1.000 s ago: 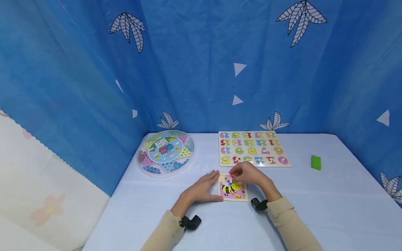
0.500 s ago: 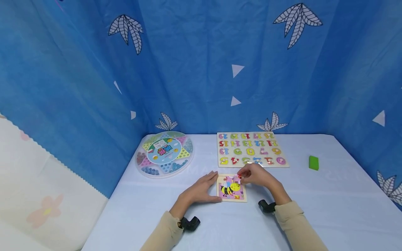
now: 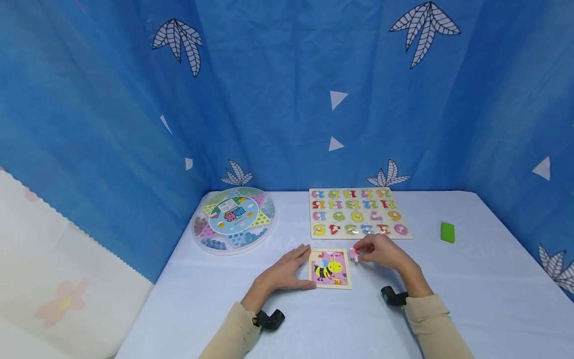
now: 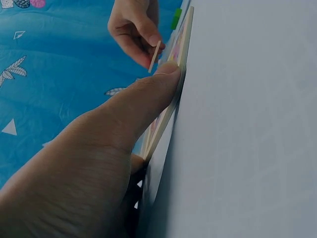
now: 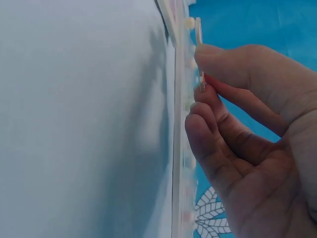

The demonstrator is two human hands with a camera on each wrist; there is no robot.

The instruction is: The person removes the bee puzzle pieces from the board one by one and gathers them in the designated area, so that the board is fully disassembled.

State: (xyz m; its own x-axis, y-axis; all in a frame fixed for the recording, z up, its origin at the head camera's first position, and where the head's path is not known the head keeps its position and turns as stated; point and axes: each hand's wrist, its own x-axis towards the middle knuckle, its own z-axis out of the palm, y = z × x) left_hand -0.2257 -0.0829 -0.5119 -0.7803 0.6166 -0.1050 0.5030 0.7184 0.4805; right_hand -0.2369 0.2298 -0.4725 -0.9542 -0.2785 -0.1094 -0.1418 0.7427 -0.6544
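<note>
A small square bee jigsaw puzzle [image 3: 329, 269] in a pale wooden frame lies on the table. My left hand [image 3: 289, 269] rests against its left side, fingers near the far corner and thumb [image 4: 166, 79] on the near corner. Just right of the frame, my right hand [image 3: 380, 251] pinches a pink puzzle piece [image 3: 354, 254] with some red on it, apart from the frame. Seen edge-on in the right wrist view, the thin piece [image 5: 199, 32] sits between thumb and fingertips, with the other fingers loosely curled below.
A number puzzle board [image 3: 357, 214] lies just beyond the bee puzzle. At the far left is a round Chinese checkers set [image 3: 235, 221]. A green block [image 3: 447, 232] lies to the right. Blue curtain [image 3: 278, 99] hangs behind the white table [image 3: 332, 329].
My right hand has moved rightwards from over the bee puzzle's upper part to beside its frame, carrying the pink puzzle piece. My left hand has stayed at the frame.
</note>
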